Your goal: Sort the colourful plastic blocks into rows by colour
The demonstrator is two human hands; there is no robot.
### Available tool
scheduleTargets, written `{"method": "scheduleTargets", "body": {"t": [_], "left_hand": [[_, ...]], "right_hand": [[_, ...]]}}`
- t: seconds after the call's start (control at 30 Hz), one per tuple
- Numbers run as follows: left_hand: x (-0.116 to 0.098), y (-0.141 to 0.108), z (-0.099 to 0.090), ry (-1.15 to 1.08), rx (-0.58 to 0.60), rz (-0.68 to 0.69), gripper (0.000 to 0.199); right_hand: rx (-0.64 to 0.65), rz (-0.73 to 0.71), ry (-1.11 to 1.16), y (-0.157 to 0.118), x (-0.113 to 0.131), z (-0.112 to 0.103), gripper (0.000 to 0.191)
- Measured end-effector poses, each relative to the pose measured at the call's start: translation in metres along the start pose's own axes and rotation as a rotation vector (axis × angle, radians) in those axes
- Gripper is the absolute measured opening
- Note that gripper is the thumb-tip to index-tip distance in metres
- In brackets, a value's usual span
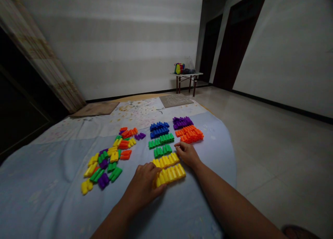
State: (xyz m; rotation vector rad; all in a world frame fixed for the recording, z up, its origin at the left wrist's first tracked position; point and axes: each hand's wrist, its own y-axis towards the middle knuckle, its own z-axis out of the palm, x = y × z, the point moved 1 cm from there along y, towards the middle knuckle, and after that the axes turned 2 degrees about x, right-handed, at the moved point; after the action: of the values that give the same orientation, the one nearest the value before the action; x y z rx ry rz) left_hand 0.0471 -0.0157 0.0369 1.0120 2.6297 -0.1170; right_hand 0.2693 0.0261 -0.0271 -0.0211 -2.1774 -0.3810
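My left hand (147,180) curls round the left end of two rows of yellow plastic toy pieces (170,173), thumb in front and fingers behind. Their left ends are hidden by it. Just right of the green pieces (163,150) is my right hand (187,154), its fingers loosely bent and a little apart, with nothing visible in them. Each piece looks like small rounded tubes joined side by side. Beyond the green rows lie stacked blue pieces (159,130). Orange pieces (191,134) and purple pieces (182,122) are grouped at the right.
Loose mixed-colour pieces (111,166) lie scattered to the left on the blue tablecloth (59,197). Two flat boards (175,100) rest at the table's far side. A small side table (186,74) with a colourful bag (179,68) stands by the wall.
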Motion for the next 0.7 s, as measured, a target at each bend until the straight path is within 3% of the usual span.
{"method": "scheduleTargets", "body": {"t": [0.57, 0.7], "left_hand": [[-0.005, -0.001, 0.007, -0.003, -0.036, 0.033, 0.044], [0.0, -0.003, -0.003, -0.037, -0.175, 0.036, 0.05]], "right_hand": [[0.044, 0.004, 0.118, 0.0, -0.008, 0.001, 0.03], [0.045, 0.022, 0.128, -0.001, -0.008, 0.001, 0.032]]}}
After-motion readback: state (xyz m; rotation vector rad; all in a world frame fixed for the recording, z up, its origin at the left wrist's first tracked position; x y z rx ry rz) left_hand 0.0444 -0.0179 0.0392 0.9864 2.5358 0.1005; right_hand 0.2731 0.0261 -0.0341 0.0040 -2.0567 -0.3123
